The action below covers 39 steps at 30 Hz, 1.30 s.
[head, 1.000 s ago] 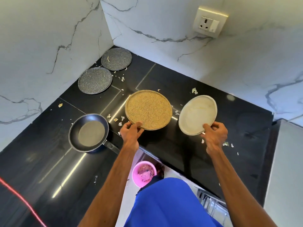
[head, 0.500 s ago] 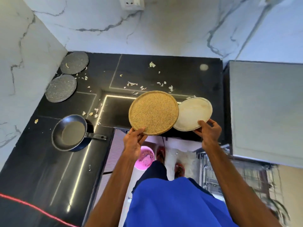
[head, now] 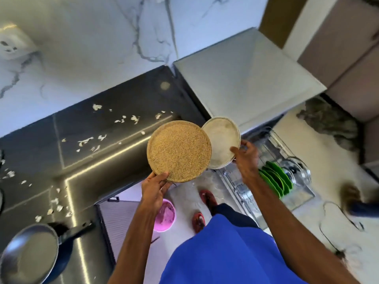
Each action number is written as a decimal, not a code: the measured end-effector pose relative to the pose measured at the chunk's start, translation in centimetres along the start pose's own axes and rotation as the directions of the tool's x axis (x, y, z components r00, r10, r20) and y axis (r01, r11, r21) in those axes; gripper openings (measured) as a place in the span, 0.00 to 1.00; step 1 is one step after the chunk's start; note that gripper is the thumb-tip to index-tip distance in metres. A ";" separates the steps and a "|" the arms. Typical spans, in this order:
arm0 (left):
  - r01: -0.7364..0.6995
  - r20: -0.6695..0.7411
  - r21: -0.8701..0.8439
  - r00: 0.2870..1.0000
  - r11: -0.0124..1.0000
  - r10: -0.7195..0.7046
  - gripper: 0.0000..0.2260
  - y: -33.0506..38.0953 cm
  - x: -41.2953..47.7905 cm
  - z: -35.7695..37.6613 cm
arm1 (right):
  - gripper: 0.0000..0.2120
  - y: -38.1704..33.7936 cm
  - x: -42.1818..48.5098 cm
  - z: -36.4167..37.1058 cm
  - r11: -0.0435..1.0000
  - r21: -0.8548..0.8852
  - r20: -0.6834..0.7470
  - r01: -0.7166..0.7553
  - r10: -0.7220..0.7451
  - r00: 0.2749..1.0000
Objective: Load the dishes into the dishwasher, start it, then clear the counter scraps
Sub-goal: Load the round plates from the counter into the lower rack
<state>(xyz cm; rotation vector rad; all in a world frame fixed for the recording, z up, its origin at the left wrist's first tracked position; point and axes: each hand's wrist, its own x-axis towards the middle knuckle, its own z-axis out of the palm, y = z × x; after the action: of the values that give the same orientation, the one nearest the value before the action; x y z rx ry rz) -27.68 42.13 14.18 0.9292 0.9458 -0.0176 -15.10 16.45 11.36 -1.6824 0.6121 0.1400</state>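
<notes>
My left hand point(head: 154, 189) grips the near rim of a tan speckled plate point(head: 179, 151), held in the air off the counter's edge. My right hand point(head: 247, 158) holds a white plate point(head: 222, 138) by its right rim; the tan plate overlaps its left side. Both plates hang between the black counter point(head: 123, 130) and the open dishwasher rack point(head: 272, 160), which carries green plates point(head: 275, 179) and a glass bowl point(head: 297, 171). White scraps point(head: 90, 140) lie scattered on the counter.
A dark frying pan point(head: 30, 257) sits at the counter's near left. A pink bucket point(head: 166, 215) stands on the floor by my feet. The grey dishwasher top point(head: 246, 78) lies to the right, a wall socket point(head: 10, 46) upper left, a cable point(head: 336, 224) on the floor.
Both plates were lifted off the counter and carried right, toward the open dishwasher rack. My view swung right; the two grey round mats have left the frame.
</notes>
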 end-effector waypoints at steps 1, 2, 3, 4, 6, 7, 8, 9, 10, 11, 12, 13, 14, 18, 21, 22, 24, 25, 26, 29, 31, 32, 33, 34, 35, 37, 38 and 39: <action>0.012 0.033 0.034 0.999 0.999 -0.013 0.16 -0.5 -0.1 0.1 | 0.18 0.7 -0.9 -1.4 1.000 -0.011 -0.049 -0.001 0.000 0.999; 0.020 0.056 0.065 0.998 0.998 -0.024 0.16 -1.0 -0.1 0.1 | 0.18 1.6 -1.7 -2.7 0.999 -0.032 -0.087 -0.001 -0.001 0.996; 0.020 0.070 0.092 0.997 0.996 -0.027 0.16 -1.6 -0.1 0.0 | 0.18 2.5 -2.5 -3.8 0.998 -0.063 -0.114 -0.005 -0.002 0.993; 0.021 0.089 0.120 0.995 0.993 -0.032 0.16 -2.4 -0.1 0.0 | 0.18 3.5 -3.3 -5.1 0.995 -0.100 -0.147 -0.008 -0.006 0.989; 0.027 0.120 0.182 0.992 0.983 -0.049 0.17 -3.9 0.0 0.3 | 0.18 5.0 -4.6 -7.4 0.984 -0.177 -0.211 -0.012 -0.026 0.977; 0.027 0.130 0.214 0.990 0.976 -0.056 0.17 -4.4 0.0 0.4 | 0.18 5.5 -4.9 -8.2 0.978 -0.206 -0.234 -0.023 -0.026 0.972; 0.025 0.149 0.245 0.987 0.969 -0.063 0.17 -4.9 0.0 0.9 | 0.18 5.9 -5.2 -9.2 0.975 -0.217 -0.257 -0.040 -0.017 0.966; 0.017 0.178 0.274 0.982 0.962 -0.068 0.18 -5.3 0.0 1.6 | 0.18 6.3 -5.3 -10.1 0.975 -0.216 -0.275 -0.058 -0.004 0.962; 0.006 0.201 0.306 0.977 0.952 -0.071 0.18 -5.6 -0.1 2.2 | 0.19 6.6 -5.3 -10.9 0.976 -0.205 -0.280 -0.068 0.008 0.960; -0.010 0.223 0.347 0.972 0.938 -0.072 0.18 -6.0 0.0 3.0 | 0.19 7.1 -5.3 -11.8 0.979 -0.189 -0.288 -0.073 0.016 0.957; -0.032 0.240 0.388 0.968 0.921 -0.068 0.17 -6.3 0.0 3.8 | 0.18 7.7 -5.2 -12.5 0.980 -0.180 -0.302 -0.080 0.023 0.953; -0.053 0.259 0.413 0.964 0.909 -0.062 0.16 -6.6 0.1 4.5 | 0.16 7.9 -5.3 -13.1 0.980 -0.175 -0.320 -0.096 0.036 0.947; -0.073 0.281 0.442 0.958 0.894 -0.061 0.15 -6.9 0.3 5.5 | 0.15 8.0 -5.4 -13.8 0.979 -0.170 -0.341 -0.115 0.051 0.939; -0.208 0.358 0.601 0.933 0.772 -0.027 0.13 -8.1 1.1 10.1 | 0.16 8.2 -4.7 -16.5 0.973 -0.144 -0.408 -0.181 0.108 0.906; -0.353 0.437 0.699 0.899 0.622 0.019 0.15 -9.1 1.5 13.9 | 0.19 8.9 -3.0 -18.6 0.967 -0.118 -0.439 -0.227 0.155 0.885; -0.410 0.469 0.720 0.882 0.561 0.044 0.14 -9.4 1.6 15.1 | 0.19 9.1 -2.4 -19.2 0.965 -0.110 -0.445 -0.239 0.167 0.880; -0.510 0.524 0.747 0.847 0.427 0.095 0.12 -9.9 1.6 17.4 | 0.19 9.4 -0.9 -20.3 0.963 -0.081 -0.450 -0.255 0.193 0.872; -0.548 0.546 0.755 0.829 0.360 0.118 0.11 -10.4 1.7 18.6 | 0.19 9.5 0.0 -20.9 0.964 -0.063 -0.448 -0.259 0.204 0.870; -0.578 0.564 0.763 0.814 0.289 0.140 0.09 -10.8 1.9 19.9 | 0.19 9.6 1.2 -21.6 0.963 -0.049 -0.445 -0.264 0.216 0.869; -0.616 0.596 0.783 0.783 0.088 0.180 0.05 -12.4 2.2 23.2 | 0.20 9.8 4.5 -23.3 0.963 -0.035 -0.436 -0.267 0.226 0.871; -0.626 0.616 0.780 0.768 -0.001 0.175 0.05 -13.9 2.6 25.5 | 0.20 10.1 6.9 -24.7 0.959 -0.041 -0.440 -0.280 0.234 0.867; -0.623 0.618 0.781 0.766 -0.030 0.176 0.05 -14.7 2.7 26.7 | 0.21 10.2 8.1 -25.3 0.958 -0.039 -0.437 -0.284 0.239 0.867; -0.620 0.619 0.783 0.766 -0.054 0.177 0.04 -15.3 2.8 27.9 | 0.22 10.3 9.1 -25.7 0.958 -0.035 -0.434 -0.286 0.243 0.867; -0.613 0.616 0.786 0.768 -0.077 0.173 0.04 -16.2 3.0 29.4 | 0.22 10.4 10.3 -26.3 0.956 -0.029 -0.434 -0.292 0.251 0.865; -0.607 0.615 0.788 0.771 -0.100 0.165 0.04 -16.9 3.1 30.7 | 0.21 10.4 11.3 -26.9 0.953 -0.021 -0.433 -0.303 0.264 0.862; -0.583 0.597 0.802 0.785 -0.126 0.165 0.05 -18.1 3.5 33.4 | 0.21 10.2 13.2 -27.6 0.943 -0.019 -0.423 -0.331 0.292 0.858; -0.573 0.589 0.808 0.789 -0.137 0.177 0.04 -18.4 3.7 34.6 | 0.20 9.9 13.9 -27.7 0.940 -0.010 -0.424 -0.341 0.305 0.853; -0.565 0.584 0.811 0.790 -0.149 0.184 0.04 -19.0 4.2 35.9 | 0.20 9.8 14.7 -27.9 0.935 0.004 -0.425 -0.354 0.322 0.846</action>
<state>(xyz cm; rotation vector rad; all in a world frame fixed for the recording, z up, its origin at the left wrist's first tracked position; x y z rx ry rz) -7.94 7.05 7.21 2.5782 0.1087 -0.3761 -13.96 -15.33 2.51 -1.6732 1.2465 0.0507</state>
